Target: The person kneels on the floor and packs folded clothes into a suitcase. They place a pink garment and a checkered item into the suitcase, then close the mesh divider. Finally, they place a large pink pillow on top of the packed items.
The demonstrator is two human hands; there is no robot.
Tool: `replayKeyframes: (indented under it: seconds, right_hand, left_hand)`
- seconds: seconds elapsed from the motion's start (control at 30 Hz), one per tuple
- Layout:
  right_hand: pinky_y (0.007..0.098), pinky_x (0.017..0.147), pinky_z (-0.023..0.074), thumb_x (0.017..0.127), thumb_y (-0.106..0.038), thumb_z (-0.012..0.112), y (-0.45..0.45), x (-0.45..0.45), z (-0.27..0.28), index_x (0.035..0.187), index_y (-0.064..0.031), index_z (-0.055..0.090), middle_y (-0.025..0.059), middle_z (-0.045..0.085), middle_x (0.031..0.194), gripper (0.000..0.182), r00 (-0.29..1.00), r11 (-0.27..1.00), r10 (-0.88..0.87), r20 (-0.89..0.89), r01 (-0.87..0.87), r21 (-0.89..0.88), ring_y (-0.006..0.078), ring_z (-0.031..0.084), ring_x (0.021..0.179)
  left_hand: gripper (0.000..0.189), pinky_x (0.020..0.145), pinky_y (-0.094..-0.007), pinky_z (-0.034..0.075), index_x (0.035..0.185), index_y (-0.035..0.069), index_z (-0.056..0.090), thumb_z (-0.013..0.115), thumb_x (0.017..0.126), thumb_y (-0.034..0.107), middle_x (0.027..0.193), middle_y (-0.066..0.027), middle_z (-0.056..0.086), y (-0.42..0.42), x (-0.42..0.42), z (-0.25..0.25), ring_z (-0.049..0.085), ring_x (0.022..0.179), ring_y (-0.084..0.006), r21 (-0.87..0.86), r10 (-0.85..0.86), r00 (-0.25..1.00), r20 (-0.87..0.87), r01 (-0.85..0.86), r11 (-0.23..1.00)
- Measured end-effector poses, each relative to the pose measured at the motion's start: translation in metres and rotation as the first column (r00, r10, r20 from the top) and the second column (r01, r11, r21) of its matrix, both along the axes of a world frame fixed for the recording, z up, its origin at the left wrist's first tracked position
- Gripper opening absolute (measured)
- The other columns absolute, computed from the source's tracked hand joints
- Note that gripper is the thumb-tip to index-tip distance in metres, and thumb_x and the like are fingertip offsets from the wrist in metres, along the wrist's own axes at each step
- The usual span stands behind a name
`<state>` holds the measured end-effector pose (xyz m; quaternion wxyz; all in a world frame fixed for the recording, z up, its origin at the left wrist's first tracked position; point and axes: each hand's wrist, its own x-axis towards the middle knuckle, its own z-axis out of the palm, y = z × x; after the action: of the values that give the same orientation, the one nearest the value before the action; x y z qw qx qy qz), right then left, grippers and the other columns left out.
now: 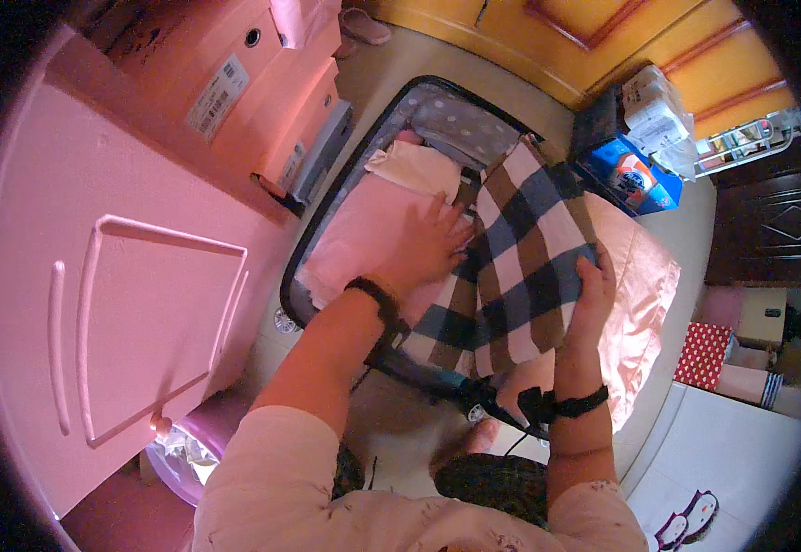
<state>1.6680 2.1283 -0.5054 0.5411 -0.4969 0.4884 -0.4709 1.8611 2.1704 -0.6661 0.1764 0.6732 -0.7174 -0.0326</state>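
Observation:
An open suitcase [317, 228] with a black rim and grey polka-dot lining lies on the floor before me. Folded pink cloth [366, 221] fills its left side, with a cream cloth [421, 165] behind it. My left hand [431, 241] rests on the pink cloth, fingers spread, the tips by the edge of a checked cloth [531, 228]. That cloth is black, white and brown, and stands partly raised over the suitcase's right side. My right hand [593, 290] grips its right edge, thumb on top. Shiny peach fabric [642, 297] lies beyond this hand.
A pink cabinet [159, 290] and stacked orange boxes [228, 90] flank the left. A blue carton [621, 165] and a wrapped paper-roll pack [655, 110] stand back right. Near me are a purple bin [165, 476] and a white surface with penguin stickers [690, 517].

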Motion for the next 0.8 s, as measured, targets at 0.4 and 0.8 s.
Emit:
replayKeyframes:
  seconds: [0.4, 0.8]
  right_hand:
    - [0.035, 0.093, 0.0389, 0.082, -0.012, 0.054, 0.078, 0.09, -0.057, 0.12, -0.004, 0.045, 0.0146, 0.05, 0.121, 0.04, 0.667, 0.646, 0.742, -0.063, -0.737, -0.199, 0.0284, 0.048, 0.11]
    - [0.0399, 0.099, 0.031, 0.076, -0.031, 0.063, -0.022, -0.021, -0.13, 0.125, 0.0056, 0.037, 0.027, 0.042, 0.123, 0.066, 0.557, 0.855, 0.215, -0.802, -0.504, -0.121, 0.0366, 0.041, 0.114]
  left_hand:
    - [0.018, 0.071, -0.0368, 0.047, 0.094, 0.004, 0.061, 0.049, 0.082, 0.012, 0.092, -0.0156, 0.061, 0.081, 0.152, 0.017, 0.058, 0.084, -0.0303, -0.031, 0.43, 0.614, -0.662, -0.596, 0.802]
    - [0.057, 0.101, -0.0553, 0.019, 0.132, 0.025, 0.036, 0.049, 0.082, 0.048, 0.142, -0.0095, 0.024, 0.018, 0.044, 0.002, 0.026, 0.126, -0.0396, 0.179, 0.23, 0.973, -0.037, -0.22, 0.959]
